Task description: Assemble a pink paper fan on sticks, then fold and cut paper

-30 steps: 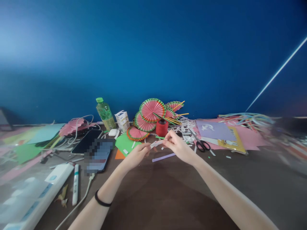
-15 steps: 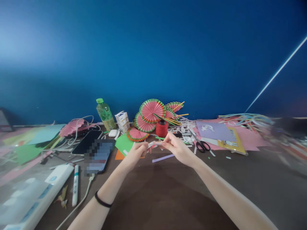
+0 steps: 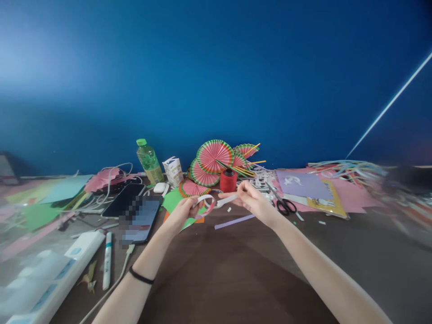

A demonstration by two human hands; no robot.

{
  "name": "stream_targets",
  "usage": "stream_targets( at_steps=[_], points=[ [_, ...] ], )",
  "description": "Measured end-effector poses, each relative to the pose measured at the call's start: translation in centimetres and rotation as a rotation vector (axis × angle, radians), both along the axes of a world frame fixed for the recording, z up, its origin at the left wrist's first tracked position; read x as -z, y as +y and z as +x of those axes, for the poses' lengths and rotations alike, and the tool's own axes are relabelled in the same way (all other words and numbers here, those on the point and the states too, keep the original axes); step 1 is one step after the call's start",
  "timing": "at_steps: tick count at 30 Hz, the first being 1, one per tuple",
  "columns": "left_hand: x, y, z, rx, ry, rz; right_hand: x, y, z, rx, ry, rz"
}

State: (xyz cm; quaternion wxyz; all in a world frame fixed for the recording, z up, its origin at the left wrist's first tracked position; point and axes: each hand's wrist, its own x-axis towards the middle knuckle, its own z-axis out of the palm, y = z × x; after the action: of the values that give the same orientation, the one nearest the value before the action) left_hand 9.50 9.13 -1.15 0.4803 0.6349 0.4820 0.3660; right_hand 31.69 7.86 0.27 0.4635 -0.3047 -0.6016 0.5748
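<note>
A narrow white strip stretches between my two hands over the middle of the table and curls into loops near the left one. My left hand pinches the looped end, where some pink shows on the curl. At the other end, my right hand grips the strip between thumb and fingers. Whether it is paper or tape I cannot tell. Just below lies a flat purple strip. Behind my hands stand a red spool of thread and pleated watermelon-coloured paper fans.
Black-handled scissors and a purple sheet lie at the right. Leftward are two phones, a marker, and a power strip with a cable. A green-capped bottle and a small carton stand behind.
My hands have moved apart, the left one leftward and the right one slightly rightward. The white strip between them now shows open loops. A small white scrap is now visible below my right hand.
</note>
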Motion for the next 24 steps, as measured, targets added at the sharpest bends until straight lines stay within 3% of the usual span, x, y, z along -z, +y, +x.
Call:
stream_targets(
  at_steps=[2, 6, 8, 12, 15, 20, 24],
  points=[
    [-0.4, 0.3, -0.7, -0.064, 0.128, 0.043, 0.0, 0.5, 0.3, 0.053, 0.049, -0.005],
    [0.0, 0.4, -1.6, -0.063, 0.862, 0.173, 0.3, 1.2, 0.7, 0.115, 0.049, -0.017],
    [0.8, 0.4, -1.9, -0.029, 1.028, 0.164, 0.4, 1.2, 0.8, 0.120, 0.025, -0.007],
    [1.9, 0.6, -2.0, -0.097, 1.104, 0.222, 0.2, 1.1, 0.8, 0.129, -0.024, 0.011],
    [1.5, 1.5, -1.6, -0.172, 1.125, 0.348, -0.1, 1.1, 0.9, 0.143, -0.028, 0.012],
    [0.1, 5.5, -0.3, -0.237, 1.142, 0.437, -0.2, 1.4, 1.3, 0.165, -0.024, 0.009],
    [0.2, 9.0, 0.0, -0.231, 1.159, 0.411, -0.1, 1.6, 1.6, 0.149, -0.022, 0.010]
  ],
)
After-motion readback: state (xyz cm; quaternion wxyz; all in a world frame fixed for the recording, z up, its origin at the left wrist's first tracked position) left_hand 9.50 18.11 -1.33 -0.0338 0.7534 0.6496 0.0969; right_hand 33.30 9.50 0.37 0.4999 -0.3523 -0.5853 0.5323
